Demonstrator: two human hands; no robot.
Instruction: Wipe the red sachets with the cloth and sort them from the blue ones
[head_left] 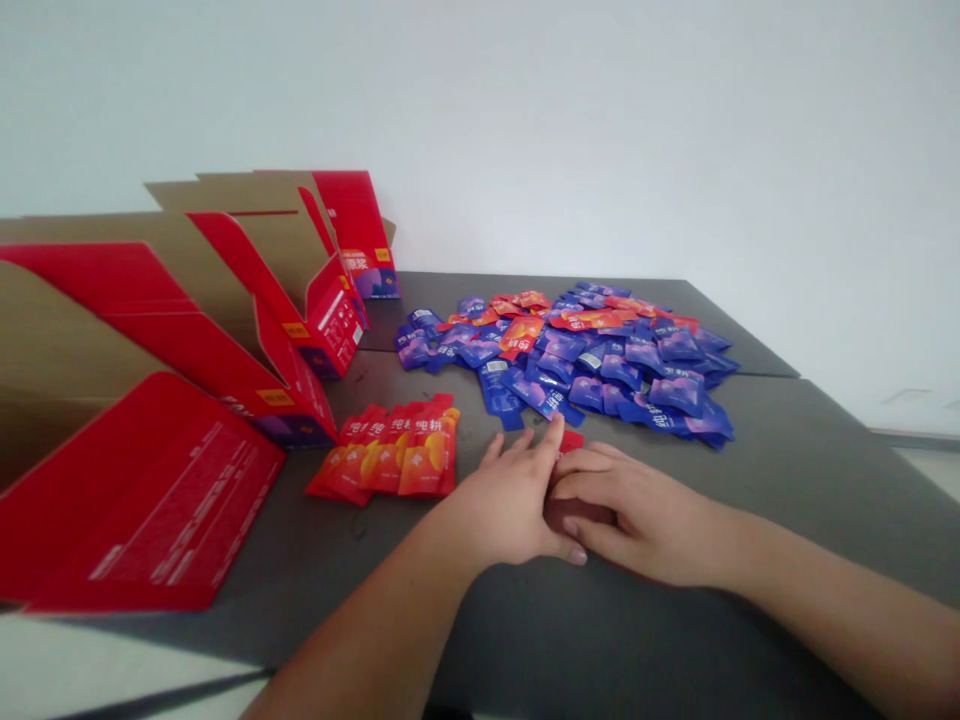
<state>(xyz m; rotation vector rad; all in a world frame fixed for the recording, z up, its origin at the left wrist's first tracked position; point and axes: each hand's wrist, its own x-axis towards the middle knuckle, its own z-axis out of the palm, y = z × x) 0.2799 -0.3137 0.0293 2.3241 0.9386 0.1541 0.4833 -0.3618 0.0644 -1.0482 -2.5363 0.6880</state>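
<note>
While the left hand [517, 505] lies fingers spread beside the curled right hand [645, 510], a red sachet [573, 440] shows between them, mostly hidden; right grip: cannot tell. From hands: overlapping red sachets [394, 455] toward ten o'clock, mixed pile [577, 350] at twelve.

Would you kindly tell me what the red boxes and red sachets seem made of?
Red boxes: probably cardboard, smoothly printed outside, matte brown inside, with stiff creased flaps. Red sachets: likely plastic or foil-laminate film, semi-gloss, judging by soft highlights and thin edges.
</note>
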